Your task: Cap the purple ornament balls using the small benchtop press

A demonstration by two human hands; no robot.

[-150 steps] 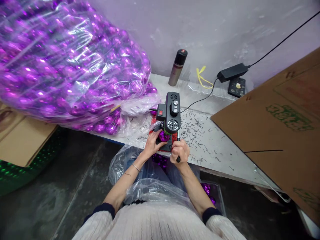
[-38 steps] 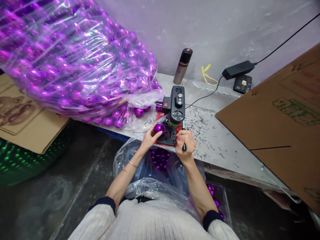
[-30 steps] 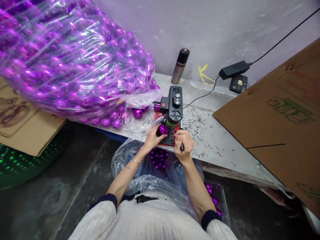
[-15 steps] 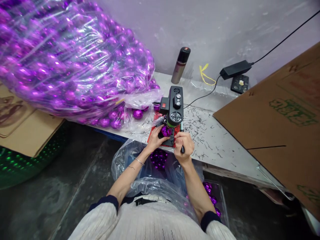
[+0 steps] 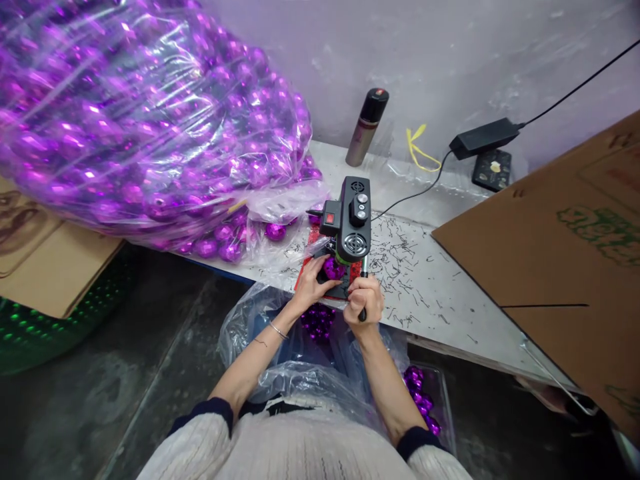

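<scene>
A black machine (image 5: 354,220) with a red switch stands on a red base at the table's front edge. Under its head sits a shiny purple ball (image 5: 333,268), and my left hand (image 5: 311,283) holds that ball between thumb and fingers. The fingers of my right hand (image 5: 364,300) are wrapped round the black-ended lever (image 5: 363,313) on the machine's right side. Below the table edge, more purple balls (image 5: 319,321) lie in a clear plastic bag (image 5: 245,317) in front of my body.
A huge clear bag of purple balls (image 5: 165,120) fills the upper left. Behind the machine stand a spray can (image 5: 367,127) and a power adapter (image 5: 484,138). A cardboard box (image 5: 560,247) is at the right. Small dark wires litter the table (image 5: 445,293).
My right hand and the lever have shifted slightly down. The whole view has moved a little. My left hand still holds the ball under the machine.
</scene>
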